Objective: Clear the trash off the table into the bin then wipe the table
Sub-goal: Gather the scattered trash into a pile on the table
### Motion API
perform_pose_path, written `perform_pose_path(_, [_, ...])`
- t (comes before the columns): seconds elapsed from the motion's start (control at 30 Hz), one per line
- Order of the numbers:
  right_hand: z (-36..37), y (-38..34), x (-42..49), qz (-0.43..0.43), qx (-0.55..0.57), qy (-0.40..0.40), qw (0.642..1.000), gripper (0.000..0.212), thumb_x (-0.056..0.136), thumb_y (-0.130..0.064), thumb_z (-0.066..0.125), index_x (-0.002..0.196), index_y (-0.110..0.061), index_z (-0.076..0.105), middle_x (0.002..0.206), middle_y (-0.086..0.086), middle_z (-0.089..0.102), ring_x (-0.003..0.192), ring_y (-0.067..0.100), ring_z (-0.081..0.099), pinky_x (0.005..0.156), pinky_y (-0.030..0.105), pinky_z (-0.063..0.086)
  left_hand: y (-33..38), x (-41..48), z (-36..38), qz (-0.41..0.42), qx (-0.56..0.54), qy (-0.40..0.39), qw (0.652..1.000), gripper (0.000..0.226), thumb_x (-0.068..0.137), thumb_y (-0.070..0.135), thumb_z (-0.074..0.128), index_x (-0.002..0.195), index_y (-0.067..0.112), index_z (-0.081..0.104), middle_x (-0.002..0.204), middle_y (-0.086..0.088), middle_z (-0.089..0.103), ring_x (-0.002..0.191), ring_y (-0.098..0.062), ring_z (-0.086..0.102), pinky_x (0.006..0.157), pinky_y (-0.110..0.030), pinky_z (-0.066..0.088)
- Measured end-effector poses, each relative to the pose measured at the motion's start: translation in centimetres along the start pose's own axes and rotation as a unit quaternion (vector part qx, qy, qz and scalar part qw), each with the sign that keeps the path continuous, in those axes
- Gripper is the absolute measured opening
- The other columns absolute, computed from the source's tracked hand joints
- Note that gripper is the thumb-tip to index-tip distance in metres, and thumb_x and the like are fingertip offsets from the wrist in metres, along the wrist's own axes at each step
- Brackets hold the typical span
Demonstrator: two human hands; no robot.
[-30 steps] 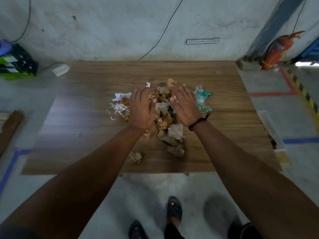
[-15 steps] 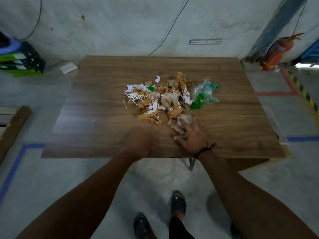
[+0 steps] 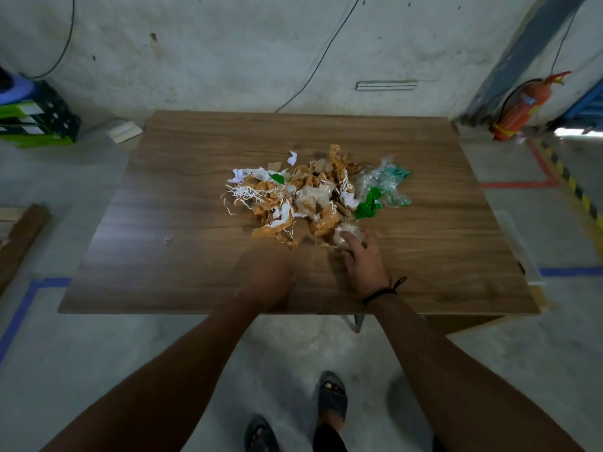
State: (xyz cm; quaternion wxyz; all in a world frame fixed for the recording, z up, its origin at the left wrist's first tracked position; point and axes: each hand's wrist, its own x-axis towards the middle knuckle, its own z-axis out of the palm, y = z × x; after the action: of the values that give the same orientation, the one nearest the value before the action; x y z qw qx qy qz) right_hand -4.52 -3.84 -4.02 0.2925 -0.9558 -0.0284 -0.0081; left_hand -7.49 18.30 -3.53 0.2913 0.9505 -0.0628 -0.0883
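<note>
Standing at the table, I had barely begun: the trash heap lay mid-table, nothing wiped, no bin in view. My right hand curled onto a wrapped wad at its near edge; my left hand was too blurred to judge. I could read no writing anywhere.

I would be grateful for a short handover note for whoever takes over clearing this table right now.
Left hand: blurred near the table's front edge; grip unclear.
Right hand: fingers on a crumpled plastic wad at the pile's near edge.
Trash pile: mid-table; one small scrap apart, left.
Done: nothing visibly binned. Left: all trash, then wiping. No bin or cloth in view.
</note>
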Motion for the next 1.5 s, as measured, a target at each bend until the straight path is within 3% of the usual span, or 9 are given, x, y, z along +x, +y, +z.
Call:
perform_pose_path(0.23, [-4.8, 0.3, 2.6, -0.057, 0.044, 0.101, 0.992, 0.037, 0.092, -0.010, 0.057, 0.128, -0.019, 0.057, 0.150, 0.019, 0.029, 0.123, 0.035, 0.050, 0.094, 0.041, 0.051, 3.9, 2.3, -1.6, 0.122, -0.038, 0.160, 0.979, 0.015, 0.082, 0.011, 0.063, 0.095, 0.004, 0.066, 0.103, -0.015, 0.062, 0.095, -0.026, 0.058, 0.081, -0.026, 0.041])
perform_pose_path(0.4, [-7.5, -2.7, 8.2, -0.082, 0.036, 0.113, 0.989, 0.038, 0.094, -0.011, 0.056, 0.129, -0.026, 0.055, 0.153, 0.014, 0.023, 0.124, 0.030, 0.048, 0.094, 0.032, 0.048, 5.6, 7.7, -4.9, 0.068, 0.049, 0.283, 0.956, 0.027, 0.085, 0.026, 0.062, 0.109, 0.016, 0.066, 0.112, -0.005, 0.064, 0.106, -0.026, 0.055, 0.091, -0.038, 0.034])
perform_pose_path(0.5, [-7.3, -4.3, 11.4, -0.083, 0.032, 0.065, 0.994, 0.042, 0.095, -0.008, 0.052, 0.132, -0.030, 0.052, 0.156, 0.012, 0.018, 0.125, 0.031, 0.047, 0.097, 0.039, 0.050, 5.9, 11.0, -6.0, 0.050, 0.090, 0.308, 0.946, 0.022, 0.089, 0.024, 0.059, 0.110, 0.020, 0.067, 0.110, -0.001, 0.066, 0.106, -0.026, 0.056, 0.091, -0.042, 0.032])
perform_pose_path(0.77, [-3.3, -3.1, 15.0, -0.092, -0.042, -0.061, 0.993, 0.046, 0.096, -0.010, 0.042, 0.133, -0.035, 0.050, 0.160, 0.005, 0.012, 0.123, 0.034, 0.049, 0.087, 0.045, 0.054, 5.1, 15.9, -3.6, 0.001, 0.163, 0.231, 0.959, 0.021, 0.091, 0.025, 0.052, 0.105, 0.024, 0.068, 0.114, 0.005, 0.065, 0.110, -0.023, 0.053, 0.094, -0.042, 0.028])
perform_pose_path(0.93, [-1.7, -1.2, 14.8, -0.126, -0.134, -0.095, 0.978, 0.048, 0.095, -0.029, 0.040, 0.142, -0.041, 0.038, 0.160, 0.006, 0.014, 0.142, 0.037, 0.022, 0.112, 0.055, 0.028, 4.5, 16.7, -1.7, 0.005, 0.172, 0.199, 0.965, 0.024, 0.088, 0.020, 0.055, 0.108, 0.020, 0.067, 0.116, 0.000, 0.066, 0.111, -0.024, 0.055, 0.095, -0.042, 0.028])
perform_pose_path(1.1, [-1.6, -0.6, 14.3, -0.148, -0.167, -0.076, 0.972, 0.064, 0.085, -0.044, 0.007, 0.144, -0.042, 0.032, 0.158, 0.009, 0.023, 0.144, 0.037, 0.018, 0.115, 0.057, 0.018, 4.6, 17.1, -0.9, 0.017, 0.142, 0.246, 0.959, 0.025, 0.091, 0.022, 0.046, 0.102, 0.018, 0.068, 0.107, -0.002, 0.069, 0.102, -0.026, 0.059, 0.089, -0.040, 0.032])
perform_pose_path(1.27, [-3.6, -0.1, 14.9, -0.147, -0.083, -0.026, 0.985, 0.051, 0.097, -0.039, 0.017, 0.145, -0.033, 0.032, 0.154, 0.007, 0.033, 0.145, 0.030, 0.020, 0.118, 0.051, 0.014, 5.9, 16.7, -2.0, 0.034, 0.081, 0.294, 0.952, 0.024, 0.088, 0.022, 0.047, 0.098, 0.021, 0.069, 0.104, 0.003, 0.068, 0.102, -0.022, 0.054, 0.090, -0.041, 0.033])
perform_pose_path(1.4, [-6.5, 0.8, 14.7, -0.163, 0.073, 0.046, 0.983, 0.048, 0.099, -0.033, 0.024, 0.135, -0.014, 0.049, 0.140, 0.009, 0.052, 0.134, 0.026, 0.041, 0.113, 0.047, 0.030, 7.7, 16.4, -3.7, 0.023, 0.026, 0.336, 0.941, 0.026, 0.084, 0.027, 0.046, 0.093, 0.022, 0.070, 0.104, 0.003, 0.067, 0.101, -0.022, 0.053, 0.089, -0.043, 0.035])
perform_pose_path(1.5, [-8.9, 2.6, 15.2, -0.121, 0.123, 0.090, 0.981, 0.049, 0.100, -0.041, 0.027, 0.131, -0.014, 0.053, 0.136, 0.010, 0.054, 0.130, 0.025, 0.044, 0.109, 0.044, 0.034, 9.4, 16.8, -5.0, 0.018, 0.008, 0.354, 0.935, 0.028, 0.087, 0.033, 0.045, 0.095, 0.019, 0.068, 0.103, -0.001, 0.065, 0.099, -0.023, 0.053, 0.089, -0.036, 0.032])
